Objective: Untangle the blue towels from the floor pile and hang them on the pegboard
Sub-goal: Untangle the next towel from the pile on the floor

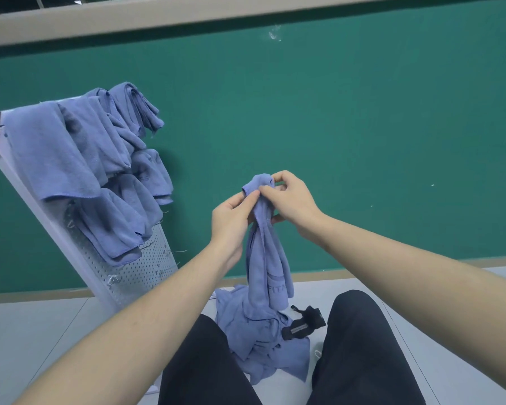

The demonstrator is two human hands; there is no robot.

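A: What's done so far, starting at nine o'clock?

B: The pegboard (146, 267) leans against the green wall (348, 127) there, and several hung towels (100, 171) already drape over its upper part, bunched and overlapping. I'd judge that a good share of the job is finished.

A: And at the centre?

B: The left hand (231, 220) and the right hand (292, 203) both pinch the top of one held towel (265, 258), fingers curled round its twisted upper end. It hangs straight down towards six o'clock, and its lower end seems to reach the floor pile (260, 340); I can't tell if it is free of it.

A: What remains?

B: That pile lies on the floor between the person's knees (360, 346), a few towels by the look of it, with a black strap (303, 325) at its right edge. The held one wants loosening and hanging, then the rest
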